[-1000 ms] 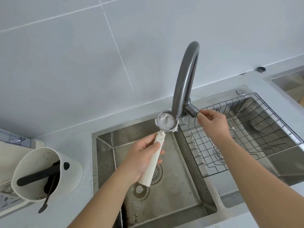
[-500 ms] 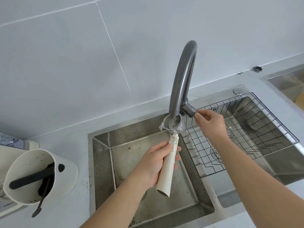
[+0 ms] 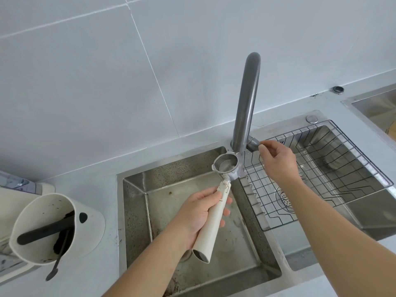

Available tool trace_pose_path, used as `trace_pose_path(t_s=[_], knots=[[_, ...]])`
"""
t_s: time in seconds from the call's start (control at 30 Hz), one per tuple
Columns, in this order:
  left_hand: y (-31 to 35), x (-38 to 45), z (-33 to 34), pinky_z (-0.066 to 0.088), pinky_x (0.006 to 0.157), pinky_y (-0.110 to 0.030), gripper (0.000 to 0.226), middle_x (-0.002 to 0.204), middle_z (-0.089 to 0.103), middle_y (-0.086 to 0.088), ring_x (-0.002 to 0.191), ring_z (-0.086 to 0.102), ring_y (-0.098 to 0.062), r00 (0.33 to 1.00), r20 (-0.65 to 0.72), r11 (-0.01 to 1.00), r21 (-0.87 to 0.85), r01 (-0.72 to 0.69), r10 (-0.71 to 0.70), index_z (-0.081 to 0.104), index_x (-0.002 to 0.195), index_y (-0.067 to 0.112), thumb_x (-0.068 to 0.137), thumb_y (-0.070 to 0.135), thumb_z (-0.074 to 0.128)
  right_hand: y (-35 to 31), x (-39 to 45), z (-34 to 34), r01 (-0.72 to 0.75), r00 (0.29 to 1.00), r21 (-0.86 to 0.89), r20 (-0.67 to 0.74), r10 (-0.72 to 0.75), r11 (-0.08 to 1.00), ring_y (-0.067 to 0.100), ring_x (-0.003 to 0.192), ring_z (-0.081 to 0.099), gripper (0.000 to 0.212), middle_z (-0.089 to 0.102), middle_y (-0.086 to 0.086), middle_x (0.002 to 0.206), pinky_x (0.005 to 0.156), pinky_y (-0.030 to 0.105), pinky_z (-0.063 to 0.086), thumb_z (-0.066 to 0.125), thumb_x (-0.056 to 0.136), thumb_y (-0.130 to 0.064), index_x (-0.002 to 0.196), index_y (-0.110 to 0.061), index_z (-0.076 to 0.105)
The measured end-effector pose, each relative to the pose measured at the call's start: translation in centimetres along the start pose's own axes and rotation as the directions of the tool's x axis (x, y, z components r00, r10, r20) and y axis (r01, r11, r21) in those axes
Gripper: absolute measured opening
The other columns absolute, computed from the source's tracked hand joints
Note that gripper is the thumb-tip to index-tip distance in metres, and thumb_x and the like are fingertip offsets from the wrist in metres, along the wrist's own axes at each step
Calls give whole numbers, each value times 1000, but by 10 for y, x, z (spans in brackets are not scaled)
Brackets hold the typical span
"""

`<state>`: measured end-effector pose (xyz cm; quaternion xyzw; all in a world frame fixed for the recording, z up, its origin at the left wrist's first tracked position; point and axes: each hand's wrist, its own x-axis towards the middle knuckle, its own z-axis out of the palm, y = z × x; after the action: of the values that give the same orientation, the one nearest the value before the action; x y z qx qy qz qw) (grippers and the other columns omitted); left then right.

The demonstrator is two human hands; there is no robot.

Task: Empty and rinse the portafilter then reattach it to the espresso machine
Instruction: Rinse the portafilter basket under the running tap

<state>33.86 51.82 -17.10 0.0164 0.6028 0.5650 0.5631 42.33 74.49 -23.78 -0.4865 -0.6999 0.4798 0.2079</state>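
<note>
At the far left of my view a cream plastic knock box [image 3: 42,228] with a black bar across its mouth stands on the pale grey counter [image 3: 90,185], dark coffee grounds inside it and a thin black spoon [image 3: 56,257] hanging over its front rim. Next comes the left stainless steel sink basin [image 3: 162,202], its walls speckled with dark flecks. Over that basin I see the left hand [image 3: 199,215], its grip closed around the cream cylindrical handle of the steel-basket portafilter [image 3: 214,219]; the handle slants down toward me with its open end nearest the camera, and the round metal basket sits up at the far end, tilted so I look into it, just below and in front of the base of the tall dark grey arched faucet [image 3: 246,103]. Whether water runs from the spout I cannot tell. To the right of the faucet base, the right hand [image 3: 278,161] reaches in, thumb and forefinger pinched on the short grey faucet lever [image 3: 254,144] that sticks out sideways. Under that hand a black wire dish rack [image 3: 321,168] sits in the right sink basin [image 3: 364,211], with a round drain strainer [image 3: 286,198] visible through its grid. At the far right edge, a corner of another steel basin shows.
</note>
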Motion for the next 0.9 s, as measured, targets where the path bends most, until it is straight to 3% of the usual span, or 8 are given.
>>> trace_pose_path(t_s=[0.2, 0.3, 0.4, 0.7, 0.9], knots=[[-1, -2, 1, 49, 50, -29, 16, 87, 73, -8, 58, 62, -18, 1000, 17, 999, 34, -11, 10, 76, 95, 11, 92, 13, 60, 1, 0, -6, 21, 999, -32, 43, -19, 999, 1, 84, 64, 22, 71, -14, 95, 65, 21, 48, 59, 98, -34, 114, -26, 70], [-1, -1, 1, 49, 51, -29, 18, 89, 73, -8, 61, 62, -18, 1000, 29, 998, 56, -11, 10, 77, 94, 15, 92, 13, 59, 5, 3, -7, 26, 994, -27, 106, -23, 999, 3, 97, 65, 27, 71, -12, 104, 90, 27, 52, 67, 93, -33, 118, -24, 70], [0, -3, 1, 49, 51, -30, 19, 89, 72, -8, 62, 62, -18, 999, 33, 999, 44, -16, 14, 77, 94, 14, 92, 12, 58, 8, 5, -5, 5, 988, -1, 153, -5, 1000, 11, 112, 64, 35, 70, -5, 117, 100, 29, 47, 74, 89, -31, 123, -24, 67], [1, -3, -5, 49, 50, -29, 17, 89, 71, -10, 58, 61, -17, 999, -15, 999, 29, -31, 31, 77, 92, 13, 92, 12, 60, 9, 2, 1, 49, 993, -68, 109, -41, 996, 11, 110, 63, 32, 71, -4, 111, 92, 25, 45, 71, 91, -34, 121, -23, 68], [3, -4, -8, 49, 51, -28, 16, 90, 70, -11, 58, 60, -17, 999, -25, 998, 62, -33, 35, 76, 94, 13, 91, 14, 61, 11, 0, 2, 130, 989, -175, 98, -114, 976, 19, 90, 65, 29, 70, 2, 94, 76, 28, 51, 65, 94, -38, 120, -26, 66]])
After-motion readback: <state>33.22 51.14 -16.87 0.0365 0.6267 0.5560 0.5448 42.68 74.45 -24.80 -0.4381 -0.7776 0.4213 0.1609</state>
